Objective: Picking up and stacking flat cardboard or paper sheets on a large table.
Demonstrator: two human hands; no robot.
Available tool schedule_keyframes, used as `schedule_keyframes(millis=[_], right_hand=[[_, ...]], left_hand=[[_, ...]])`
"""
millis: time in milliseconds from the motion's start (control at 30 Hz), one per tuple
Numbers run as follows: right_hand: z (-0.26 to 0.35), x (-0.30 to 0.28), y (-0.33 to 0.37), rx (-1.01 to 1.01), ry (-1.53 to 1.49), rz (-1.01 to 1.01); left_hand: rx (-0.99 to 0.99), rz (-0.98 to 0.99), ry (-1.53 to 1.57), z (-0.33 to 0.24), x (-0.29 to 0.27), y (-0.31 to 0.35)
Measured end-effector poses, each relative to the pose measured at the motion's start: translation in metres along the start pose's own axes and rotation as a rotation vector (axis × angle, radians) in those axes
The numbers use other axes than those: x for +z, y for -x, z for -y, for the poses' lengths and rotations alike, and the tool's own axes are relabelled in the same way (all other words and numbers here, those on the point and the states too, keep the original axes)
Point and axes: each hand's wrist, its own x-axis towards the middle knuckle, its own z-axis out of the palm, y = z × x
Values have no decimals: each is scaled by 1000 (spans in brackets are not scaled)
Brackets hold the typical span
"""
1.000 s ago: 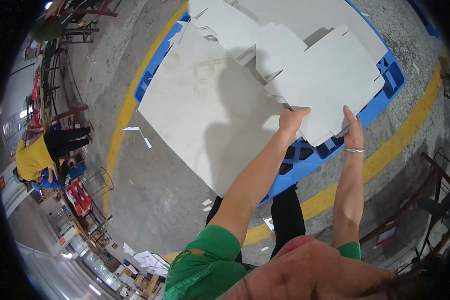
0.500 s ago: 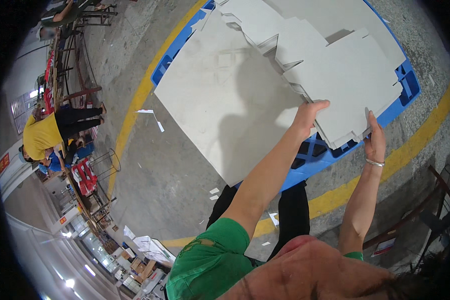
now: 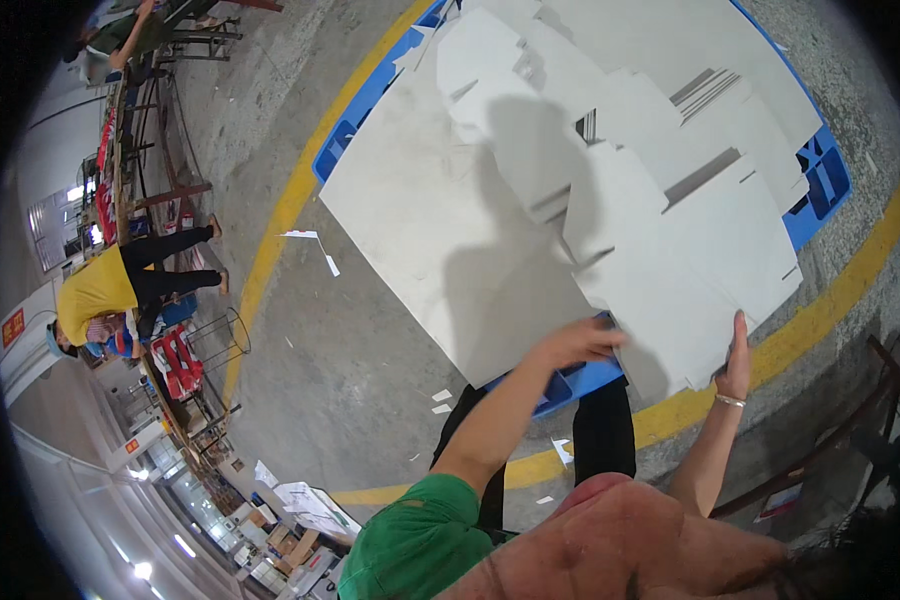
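Note:
A stack of pale grey die-cut cardboard sheets extends toward me over the near edge of a blue plastic pallet. My right hand is closed on its near right corner, thumb along the edge and other fingers mostly hidden below. At the near left edge, my left hand has its fingers curled against the cardboard; their tips are partly hidden. Behind, more cut sheets lie in stepped, overlapping layers with slots and notches. A large flat grey board lies under them, on the pallet.
A yellow floor line curves around the pallet. White paper scraps lie on the concrete. At far left, a person in a yellow top bends at a workbench beside a wire-frame stand. Brown metal bars stand at right.
The held cardboard stack has slid toward me, exposing stepped layers behind it. Both hands have moved nearer, and the left thumb has come off the top of the stack.

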Motion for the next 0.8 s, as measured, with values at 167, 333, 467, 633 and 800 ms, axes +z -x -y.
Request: schedule_keyframes(millis=[167,333,467,633,800], right_hand=[[14,-7,10,28,168,-50],[11,-38,-26,-49,355,-88],[17,-55,-25,-113,254,-39],[-11,-37,9,-176,224,-71],[30,-32,119,-80,639,-206]], left_hand=[[465,-618,401,-44,-166,-18],[694,-410,535,-100,-166,-28],[612,-365,584,-119,-141,-22],[713,-459,602,-64,-140,41],[692,-599,694,50,-90,146]])
